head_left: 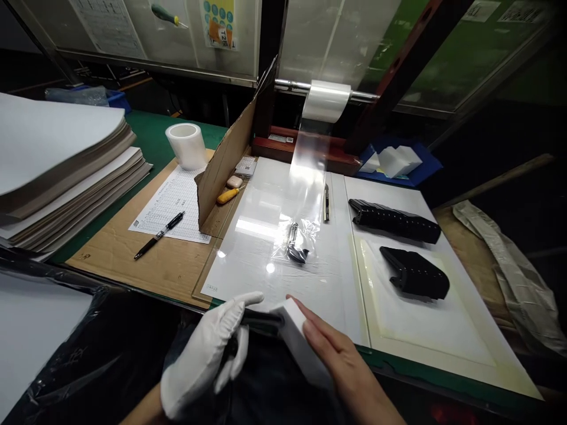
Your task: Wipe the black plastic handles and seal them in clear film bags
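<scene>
Black part [262, 319]: between the hands, by the near edge of the green tabletop [148, 128], long axis roughly crosswise. Gloved left hand [210, 348]: closed around the part's left end, thus the nearer. Bare right hand [343, 360]: wrapped around a white block [299, 339], tilted, at the part's right end, apparently touching; exact contact unclear.

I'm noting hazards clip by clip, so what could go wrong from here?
The left hand holds a black part near the front edge of the table; if the fingers slip, it could fall.

The right hand holds a white block at the part's end, so a knock might scuff it.

The film hangs down to the board; an arm reaching across could drag it.
</scene>
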Motion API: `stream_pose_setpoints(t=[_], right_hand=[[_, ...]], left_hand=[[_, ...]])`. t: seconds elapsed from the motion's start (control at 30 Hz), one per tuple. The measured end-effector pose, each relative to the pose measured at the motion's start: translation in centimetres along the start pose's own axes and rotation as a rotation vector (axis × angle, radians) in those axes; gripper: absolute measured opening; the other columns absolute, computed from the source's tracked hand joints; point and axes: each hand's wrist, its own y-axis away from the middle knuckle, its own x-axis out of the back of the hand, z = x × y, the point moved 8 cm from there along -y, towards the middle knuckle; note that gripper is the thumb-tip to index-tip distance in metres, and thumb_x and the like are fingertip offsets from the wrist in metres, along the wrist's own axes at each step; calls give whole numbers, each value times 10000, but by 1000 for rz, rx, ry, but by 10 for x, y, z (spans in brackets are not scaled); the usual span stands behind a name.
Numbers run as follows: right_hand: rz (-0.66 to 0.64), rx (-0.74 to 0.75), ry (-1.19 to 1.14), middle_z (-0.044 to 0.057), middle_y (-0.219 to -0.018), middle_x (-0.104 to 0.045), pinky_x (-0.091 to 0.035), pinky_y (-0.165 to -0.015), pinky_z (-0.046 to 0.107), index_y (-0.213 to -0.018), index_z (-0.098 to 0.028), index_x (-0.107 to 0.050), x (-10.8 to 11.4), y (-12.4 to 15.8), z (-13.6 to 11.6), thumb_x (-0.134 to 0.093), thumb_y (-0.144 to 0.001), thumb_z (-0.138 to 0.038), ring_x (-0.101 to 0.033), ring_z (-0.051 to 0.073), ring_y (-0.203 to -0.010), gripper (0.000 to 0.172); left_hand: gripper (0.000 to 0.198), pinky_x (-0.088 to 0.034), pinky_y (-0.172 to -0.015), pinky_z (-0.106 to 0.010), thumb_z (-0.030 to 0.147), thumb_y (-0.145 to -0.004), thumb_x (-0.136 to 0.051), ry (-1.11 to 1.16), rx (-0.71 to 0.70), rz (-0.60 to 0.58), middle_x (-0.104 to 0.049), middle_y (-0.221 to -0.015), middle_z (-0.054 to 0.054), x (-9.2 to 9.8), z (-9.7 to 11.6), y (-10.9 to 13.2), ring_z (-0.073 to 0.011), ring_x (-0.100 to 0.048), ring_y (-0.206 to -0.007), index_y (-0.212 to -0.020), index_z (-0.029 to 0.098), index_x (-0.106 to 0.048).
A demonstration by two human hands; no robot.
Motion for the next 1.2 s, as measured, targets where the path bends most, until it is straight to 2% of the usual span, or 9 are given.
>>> stream_pose_setpoints(t=[0.1,0.23,0.43,0.6,0.73,0.8,0.93,1.03,1.2], right_hand=[[-194,-76,-183,56,-1401,-588,-412,-1113,522,-1349,-303,-607,-16,6,-9,-528,-977,-543,-548,286,-1321,449],[-182,-119,-239,45,-1430,-559,-321,-1161,523,-1342,-303,-611,-21,6,-9,-568,-952,-558,-507,275,-1359,468],[-211,-181,-315,34,-1450,-547,-259,-1202,506,-1367,-306,-585,-22,4,-7,-597,-938,-557,-471,267,-1391,498],[-244,-190,-329,26,-1438,-562,-292,-1196,509,-1364,-308,-593,-24,3,-4,-603,-934,-561,-463,279,-1395,499],[162,12,-120,28,-1513,-476,-340,-1178,531,-1428,-329,-522,-19,-4,0,-545,-987,-487,-392,281,-1442,469],[340,204,75,43,-1560,-415,-405,-1148,527,-1453,-339,-491,-21,-1,-10,-529,-1011,-364,-377,277,-1455,445],[304,470,387,52,-1582,-391,-481,-1099,491,-1461,-361,-476,-27,-2,-29,-527,-1002,-202,-409,245,-1434,489],[288,591,558,66,-1578,-395,-494,-1054,522,-1465,-353,-470,-15,-4,-39,-512,-986,-117,-414,261,-1406,536],[221,640,784,103,-1491,-492,-516,-922,506,-1416,-291,-534,-15,-7,-38,-535,-964,-97,-468,294,-1274,492]], left_hand=[[618,-279,-308,-185,597,-879,-603,-50,38,-74,-508,-360,38,2,5,5,-114,-393,-274,-1326,172,-647],[515,-421,-383,-216,509,-763,-752,-56,-71,131,-566,-427,2,14,15,7,-193,-600,-455,-1202,240,-740],[469,-372,-337,-218,541,-775,-724,-10,-71,203,-454,-356,34,11,19,7,-177,-520,-386,-1116,223,-774],[462,-505,-489,-224,543,-737,-771,41,-66,188,-649,-597,-27,1,24,5,-168,-608,-556,-1040,193,-778],[586,-226,-294,-160,666,-821,-620,281,-7,364,-378,-417,103,-3,6,1,-62,-244,-301,-1162,193,-668],[485,-178,-287,-156,656,-853,-581,406,19,400,-326,-396,114,-7,-5,-3,-50,-188,-282,-970,193,-664],[583,-272,-329,-162,656,-873,-538,455,115,206,-380,-319,40,-23,-22,-13,-57,-336,-275,-552,170,-548],[659,-200,-297,-174,685,-889,-471,380,197,-7,-400,-291,8,-37,-29,-14,-55,-302,-233,-499,162,-563],[440,-240,-278,-180,557,-856,-621,449,184,-31,-389,-326,70,-37,-32,-13,-59,-264,-230,-596,210,-544]])
